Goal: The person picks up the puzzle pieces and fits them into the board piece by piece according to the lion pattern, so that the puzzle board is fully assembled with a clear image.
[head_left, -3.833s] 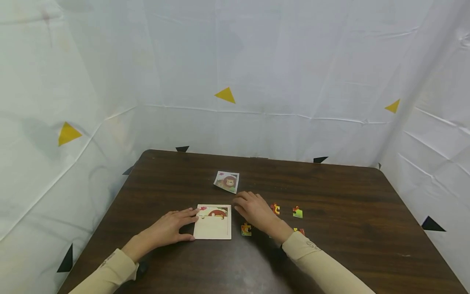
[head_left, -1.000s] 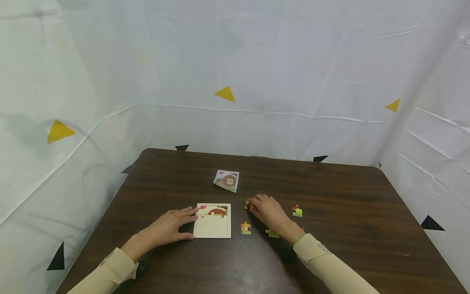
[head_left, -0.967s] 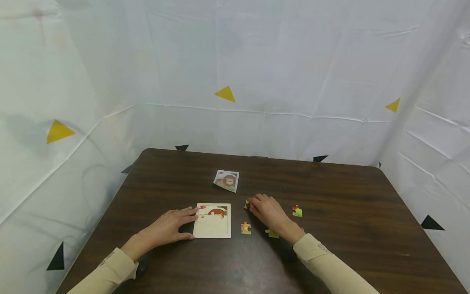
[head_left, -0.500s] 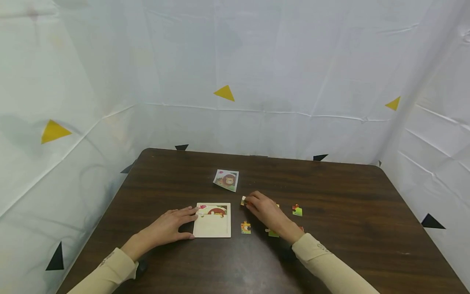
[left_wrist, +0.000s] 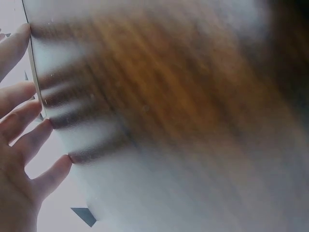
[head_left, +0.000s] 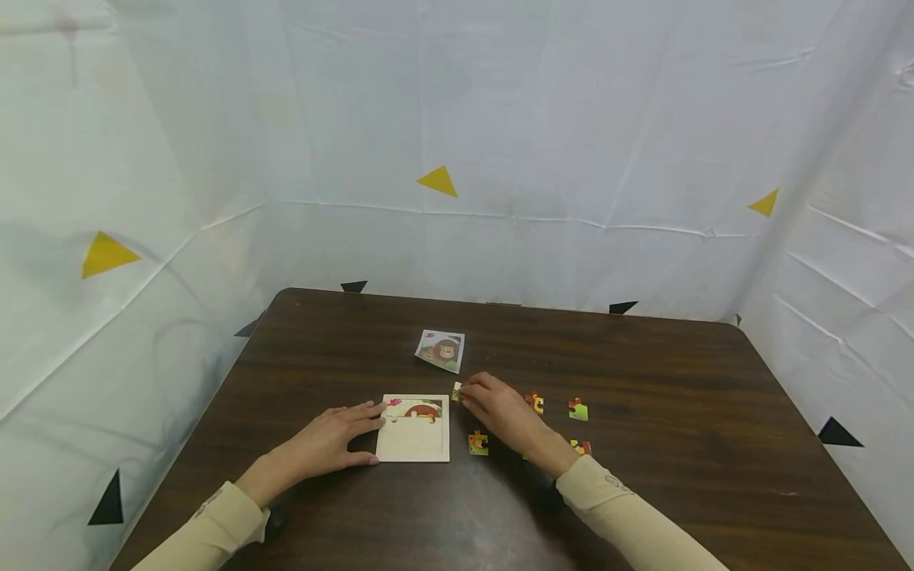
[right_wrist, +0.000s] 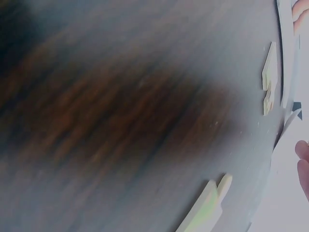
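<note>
A square puzzle board (head_left: 410, 444) lies on the table in the head view, its top row filled with picture pieces and its lower part bare. My left hand (head_left: 321, 444) rests along the board's left side, fingers spread and mostly straight. In the left wrist view the fingertips (left_wrist: 46, 125) touch the board's thin edge. Just right of the board's upper corner, my right hand (head_left: 503, 412) pinches a small puzzle piece (head_left: 456, 390), partly covered by the fingers. The right wrist view shows only its fingertips (right_wrist: 303, 162) at the right border.
Loose puzzle pieces lie around my right arm: an orange one (head_left: 478, 442), a red-yellow one (head_left: 535, 403), a red-green one (head_left: 578, 409) and another (head_left: 581, 447) beside the forearm. A lion picture card (head_left: 440, 350) lies behind the board on the dark table (head_left: 643, 373).
My right hand has picked up a puzzle piece and carried it left toward the board, uncovering pieces behind the hand and beside the forearm. My left hand has stayed on the board.
</note>
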The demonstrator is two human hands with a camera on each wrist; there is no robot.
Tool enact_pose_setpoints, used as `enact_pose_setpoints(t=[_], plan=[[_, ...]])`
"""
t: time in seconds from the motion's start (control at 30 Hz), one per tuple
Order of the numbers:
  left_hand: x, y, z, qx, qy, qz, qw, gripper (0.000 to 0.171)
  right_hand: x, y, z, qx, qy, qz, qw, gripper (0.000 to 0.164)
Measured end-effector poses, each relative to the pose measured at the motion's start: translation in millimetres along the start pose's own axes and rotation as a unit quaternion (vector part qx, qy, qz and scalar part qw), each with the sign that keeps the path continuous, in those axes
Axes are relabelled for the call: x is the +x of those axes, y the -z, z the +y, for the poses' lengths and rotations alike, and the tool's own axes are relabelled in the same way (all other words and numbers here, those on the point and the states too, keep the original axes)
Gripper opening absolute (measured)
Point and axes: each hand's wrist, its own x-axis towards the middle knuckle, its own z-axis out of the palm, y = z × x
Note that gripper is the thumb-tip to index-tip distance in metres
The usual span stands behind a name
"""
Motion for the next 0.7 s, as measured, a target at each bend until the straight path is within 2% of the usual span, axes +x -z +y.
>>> enact_pose_setpoints(t=[0.7], plan=[[-0.2, -1.9, -1.1, 0.003, -0.001, 0.002, 1.0000, 0.064, 19, -13, -18, -0.001, 0.047, -0.011, 0.999, 0.022]])
